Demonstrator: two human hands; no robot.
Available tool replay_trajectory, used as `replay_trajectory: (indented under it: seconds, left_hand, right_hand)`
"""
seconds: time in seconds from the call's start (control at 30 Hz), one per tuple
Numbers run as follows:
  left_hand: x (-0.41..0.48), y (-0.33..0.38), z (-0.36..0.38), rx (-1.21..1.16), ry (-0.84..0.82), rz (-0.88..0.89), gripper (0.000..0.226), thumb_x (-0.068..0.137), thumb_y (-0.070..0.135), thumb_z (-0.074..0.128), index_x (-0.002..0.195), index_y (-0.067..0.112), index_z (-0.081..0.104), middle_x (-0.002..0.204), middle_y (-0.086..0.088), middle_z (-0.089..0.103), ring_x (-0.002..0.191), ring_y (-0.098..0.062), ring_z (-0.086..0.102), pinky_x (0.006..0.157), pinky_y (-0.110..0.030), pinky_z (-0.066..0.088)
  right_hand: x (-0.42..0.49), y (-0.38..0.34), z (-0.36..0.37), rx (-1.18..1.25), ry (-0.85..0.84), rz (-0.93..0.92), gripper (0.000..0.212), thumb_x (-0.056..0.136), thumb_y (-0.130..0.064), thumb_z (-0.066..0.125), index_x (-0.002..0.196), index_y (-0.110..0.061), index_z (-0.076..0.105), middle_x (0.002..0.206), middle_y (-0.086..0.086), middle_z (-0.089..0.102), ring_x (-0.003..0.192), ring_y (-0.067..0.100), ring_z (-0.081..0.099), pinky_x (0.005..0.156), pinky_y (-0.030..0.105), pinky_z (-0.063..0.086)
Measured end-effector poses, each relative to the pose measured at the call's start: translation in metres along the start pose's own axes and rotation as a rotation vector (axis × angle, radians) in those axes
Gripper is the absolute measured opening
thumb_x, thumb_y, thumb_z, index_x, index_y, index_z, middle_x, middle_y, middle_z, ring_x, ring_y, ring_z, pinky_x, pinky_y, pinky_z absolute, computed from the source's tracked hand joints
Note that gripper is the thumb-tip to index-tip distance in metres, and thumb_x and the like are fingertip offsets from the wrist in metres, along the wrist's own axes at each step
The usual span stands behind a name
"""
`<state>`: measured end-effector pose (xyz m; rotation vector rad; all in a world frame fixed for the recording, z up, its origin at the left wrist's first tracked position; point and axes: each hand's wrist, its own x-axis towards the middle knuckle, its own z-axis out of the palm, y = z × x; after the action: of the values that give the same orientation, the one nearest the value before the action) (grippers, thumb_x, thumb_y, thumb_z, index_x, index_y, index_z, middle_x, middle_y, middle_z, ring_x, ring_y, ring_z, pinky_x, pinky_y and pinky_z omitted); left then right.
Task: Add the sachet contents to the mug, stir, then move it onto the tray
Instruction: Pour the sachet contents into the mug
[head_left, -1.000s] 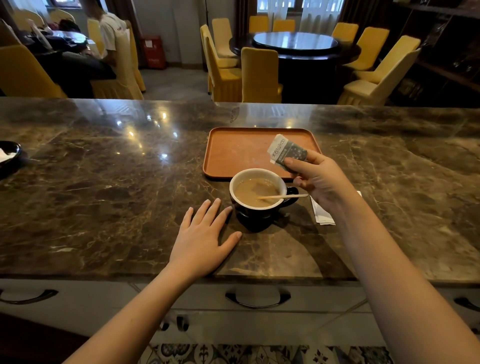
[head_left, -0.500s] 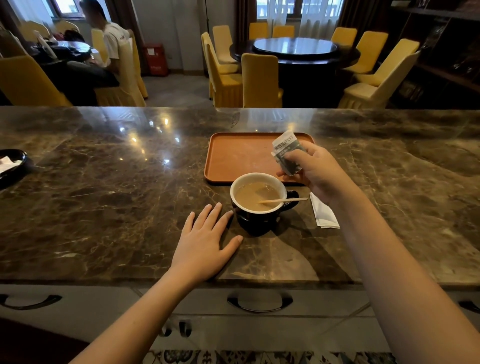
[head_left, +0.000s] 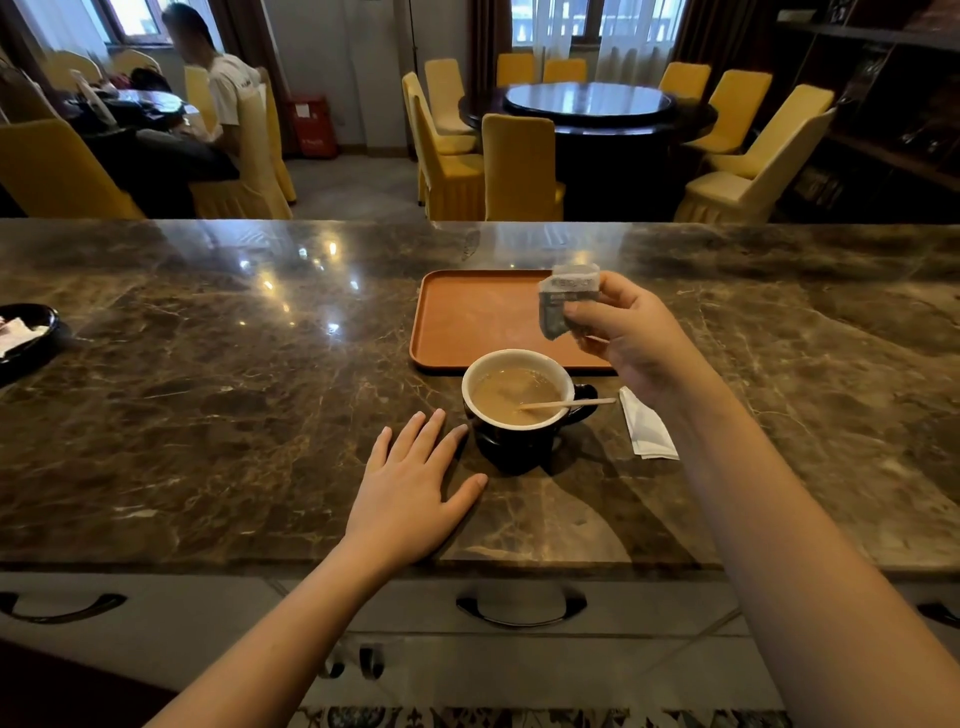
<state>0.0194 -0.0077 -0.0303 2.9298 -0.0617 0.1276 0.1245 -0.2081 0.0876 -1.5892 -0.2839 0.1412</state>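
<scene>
A dark mug (head_left: 519, 441) with a white inside holds milky coffee and stands on the marble counter, just in front of the orange tray (head_left: 467, 322). A wooden stirrer (head_left: 569, 404) leans in the mug, its end pointing right. My right hand (head_left: 631, 338) pinches a grey sachet (head_left: 563, 299) above and to the right of the mug, over the tray's right part. My left hand (head_left: 410, 493) lies flat on the counter, fingers spread, close to the mug's left side.
A folded white napkin (head_left: 647, 431) lies to the right of the mug. A black dish (head_left: 26, 338) with paper sits at the far left edge. Beyond the counter stand yellow chairs, a round table and a seated person. Drawer handles run below the counter's front edge.
My right hand has lifted the sachet higher and a little farther from the mug. The left hand, mug and stirrer have stayed in place.
</scene>
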Motion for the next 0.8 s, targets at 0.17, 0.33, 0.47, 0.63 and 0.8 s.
replay_trajectory:
  seconds: [0.17, 0.33, 0.47, 0.63, 0.8]
  left_hand:
    - [0.0, -0.001, 0.0, 0.01, -0.006, 0.002, 0.076, 0.076, 0.071, 0.004, 0.143, 0.035, 0.009, 0.154, 0.006, 0.003, 0.139, -0.01, -0.006, 0.112, -0.038, -0.008]
    - [0.0, -0.002, 0.001, 0.002, 0.0, 0.011, 0.075, 0.077, 0.071, 0.005, 0.143, 0.035, 0.01, 0.155, 0.005, 0.004, 0.14, -0.011, -0.006, 0.112, -0.039, -0.007]
    - [0.0, -0.001, 0.001, 0.001, 0.002, 0.008, 0.076, 0.076, 0.071, 0.005, 0.143, 0.034, 0.01, 0.155, 0.004, 0.005, 0.14, -0.011, -0.005, 0.112, -0.039, -0.007]
    - [0.0, 0.0, 0.0, -0.001, 0.002, 0.005, 0.078, 0.074, 0.072, 0.004, 0.143, 0.034, 0.011, 0.154, 0.004, 0.006, 0.14, -0.012, -0.004, 0.112, -0.038, -0.007]
    - [0.0, -0.002, 0.001, 0.004, -0.002, 0.007, 0.078, 0.075, 0.072, 0.004, 0.143, 0.034, 0.011, 0.155, 0.004, 0.006, 0.14, -0.012, -0.004, 0.112, -0.039, -0.006]
  right_hand:
    - [-0.005, 0.001, -0.005, -0.028, 0.032, 0.033, 0.024, 0.082, -0.008, 0.06, 0.105, -0.015, 0.06, 0.099, 0.003, 0.066, 0.095, 0.021, 0.063, 0.081, 0.03, 0.053]
    - [-0.014, -0.001, -0.015, -0.077, 0.071, 0.029, 0.021, 0.079, -0.01, 0.065, 0.098, -0.017, 0.066, 0.092, -0.003, 0.068, 0.087, 0.015, 0.058, 0.073, 0.026, 0.045]
    - [-0.022, -0.004, -0.025, 0.006, 0.061, 0.031, 0.021, 0.078, -0.005, 0.065, 0.092, -0.021, 0.066, 0.088, -0.002, 0.068, 0.077, 0.014, 0.056, 0.064, 0.023, 0.045]
    - [-0.037, 0.003, -0.045, 0.03, 0.098, 0.078, 0.018, 0.083, -0.008, 0.06, 0.1, -0.013, 0.062, 0.085, 0.005, 0.068, 0.062, 0.008, 0.065, 0.057, 0.016, 0.052]
    - [-0.059, 0.023, -0.071, -0.2, 0.154, 0.1, 0.011, 0.085, -0.007, 0.058, 0.095, -0.01, 0.064, 0.082, 0.008, 0.069, 0.061, 0.008, 0.068, 0.056, 0.02, 0.053]
